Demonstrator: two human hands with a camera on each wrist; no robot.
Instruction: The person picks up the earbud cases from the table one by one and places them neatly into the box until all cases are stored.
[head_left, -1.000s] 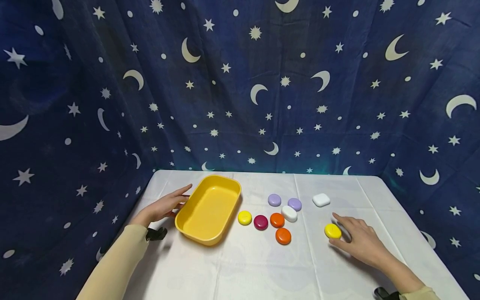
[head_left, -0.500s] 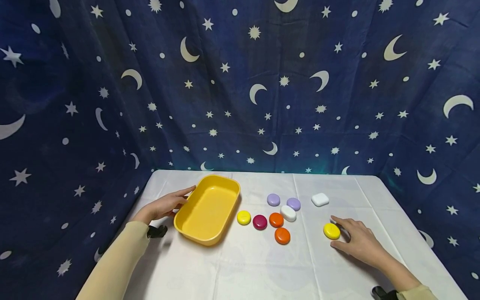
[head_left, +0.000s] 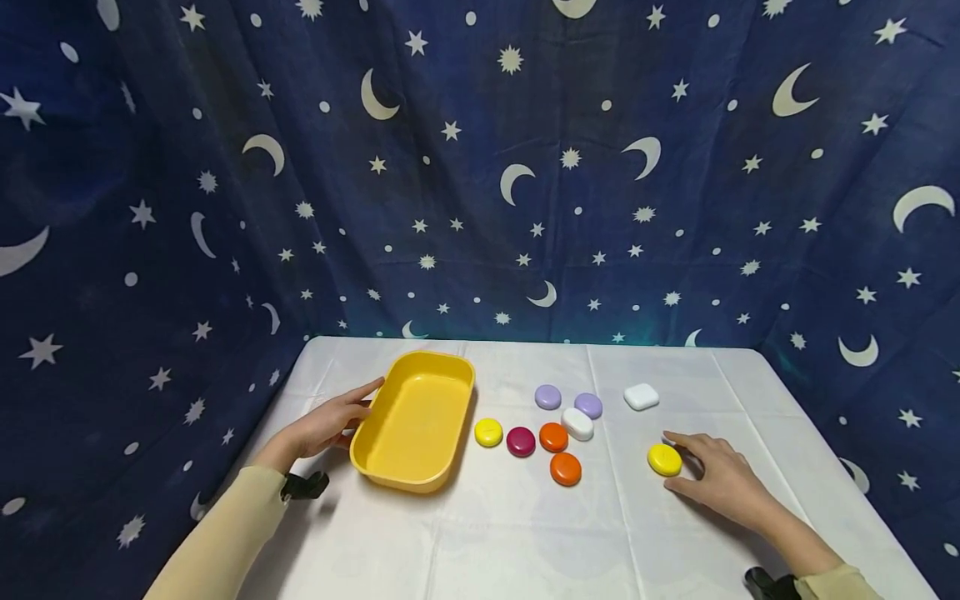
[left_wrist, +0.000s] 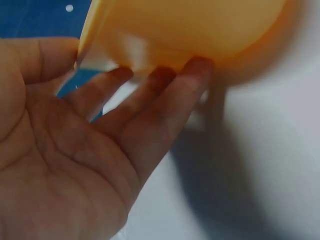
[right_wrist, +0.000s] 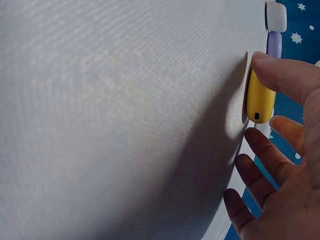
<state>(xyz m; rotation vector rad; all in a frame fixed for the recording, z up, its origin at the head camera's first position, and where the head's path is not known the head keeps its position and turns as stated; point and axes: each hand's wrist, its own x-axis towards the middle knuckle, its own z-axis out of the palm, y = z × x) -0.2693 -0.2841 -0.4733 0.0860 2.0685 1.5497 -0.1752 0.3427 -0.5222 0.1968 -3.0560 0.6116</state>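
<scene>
Fingers of my right hand point(head_left: 720, 479) lie spread and nearly straight on the white tablecloth point(head_left: 525, 542), the thumb and forefinger tips touching opposite edges of a yellow oval case point(head_left: 664, 460); the right wrist view shows the thumb on its rim and a small dark port in its side point(right_wrist: 260, 100). The case rests flat on the cloth at the right of the table, well apart from the other pieces.

My left hand point(head_left: 330, 421) is open, fingers straight, laid against the outer left wall of the yellow rectangular tray point(head_left: 416, 421); in the left wrist view the fingertips point(left_wrist: 197, 67) touch the tray's underside edge point(left_wrist: 175, 30).

Between tray and right hand lie more cases: a second yellow one point(head_left: 488, 432) just beside the tray, a dark red one point(head_left: 521, 442), two orange ones point(head_left: 553, 437) point(head_left: 566, 469), a white oval one point(head_left: 577, 424) and two lilac ones point(head_left: 547, 397) point(head_left: 588, 405). A white squarish case point(head_left: 641, 397) sits farther back, near my right hand. A dark blue curtain with moons and stars point(head_left: 480, 167) hangs behind the table.
</scene>
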